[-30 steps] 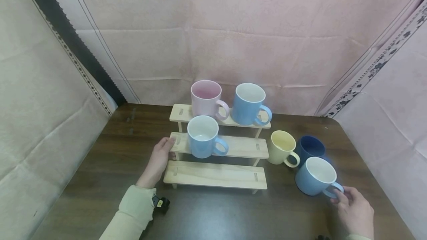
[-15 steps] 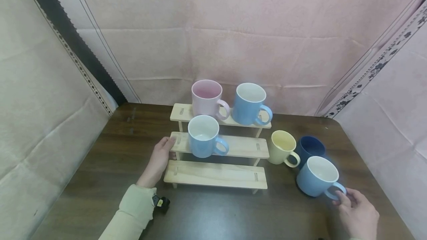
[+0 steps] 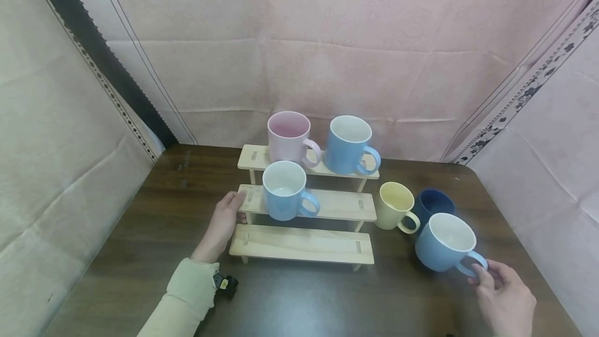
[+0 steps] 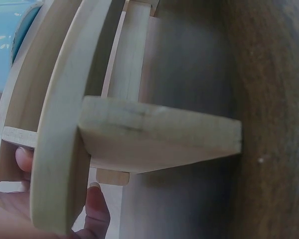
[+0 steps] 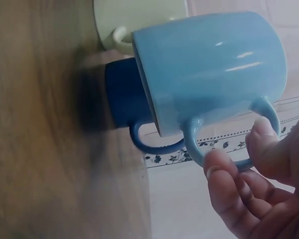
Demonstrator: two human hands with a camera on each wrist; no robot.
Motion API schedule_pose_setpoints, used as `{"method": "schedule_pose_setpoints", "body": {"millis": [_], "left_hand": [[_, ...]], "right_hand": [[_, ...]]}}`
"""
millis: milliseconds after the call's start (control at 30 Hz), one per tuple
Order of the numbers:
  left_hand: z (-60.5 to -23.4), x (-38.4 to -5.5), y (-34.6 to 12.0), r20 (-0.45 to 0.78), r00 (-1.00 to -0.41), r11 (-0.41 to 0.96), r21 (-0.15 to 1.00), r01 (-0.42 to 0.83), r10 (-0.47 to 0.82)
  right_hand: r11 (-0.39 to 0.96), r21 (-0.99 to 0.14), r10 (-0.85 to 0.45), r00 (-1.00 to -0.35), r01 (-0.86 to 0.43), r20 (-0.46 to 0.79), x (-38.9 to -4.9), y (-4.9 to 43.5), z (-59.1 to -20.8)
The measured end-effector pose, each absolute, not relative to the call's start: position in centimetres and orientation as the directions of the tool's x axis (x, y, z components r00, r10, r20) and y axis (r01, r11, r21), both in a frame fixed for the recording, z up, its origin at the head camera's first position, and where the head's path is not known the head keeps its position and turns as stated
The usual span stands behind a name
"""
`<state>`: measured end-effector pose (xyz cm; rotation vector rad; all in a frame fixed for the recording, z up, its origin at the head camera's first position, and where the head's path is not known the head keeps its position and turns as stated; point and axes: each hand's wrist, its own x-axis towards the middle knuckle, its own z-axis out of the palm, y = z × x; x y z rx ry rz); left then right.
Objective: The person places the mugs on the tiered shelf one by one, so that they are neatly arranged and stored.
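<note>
My right hand (image 3: 507, 295) pinches the handle of a light blue mug (image 3: 437, 251) with a white inside, at the right of the head view. In the right wrist view this mug's base stands off the table, and thumb and fingers meet on the handle. A dark blue mug (image 3: 432, 206) sits just behind it, partly hidden, beside a yellow mug (image 3: 390, 216). My left hand (image 3: 224, 220) grips the left end of the middle board of a three-tier wooden rack (image 3: 341, 206). In the left wrist view the fingers (image 4: 96, 206) show around the rack's boards.
A pink mug (image 3: 283, 147) and a blue mug (image 3: 343, 152) stand on the top board. Another light blue mug (image 3: 282, 204) stands on the middle board. The lowest board (image 3: 301, 243) is bare wood. Pale cloth (image 3: 290, 77) hangs behind the brown table (image 3: 299, 300).
The light blue mug in my right hand has shifted slightly right and risen off the table. My left hand has stayed on the rack.
</note>
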<state>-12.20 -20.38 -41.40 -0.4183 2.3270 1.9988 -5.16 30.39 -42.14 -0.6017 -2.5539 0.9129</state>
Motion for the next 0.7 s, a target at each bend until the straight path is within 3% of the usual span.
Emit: {"method": "schedule_pose_setpoints", "body": {"millis": [700], "left_hand": [[-41.5, -12.2, -20.3, -0.201, -0.963, 0.128, 0.966, -0.225, -0.179]], "right_hand": [[0.620, -0.758, 0.521, -0.829, 0.204, 0.203, -4.5, 27.4, -39.2]]}}
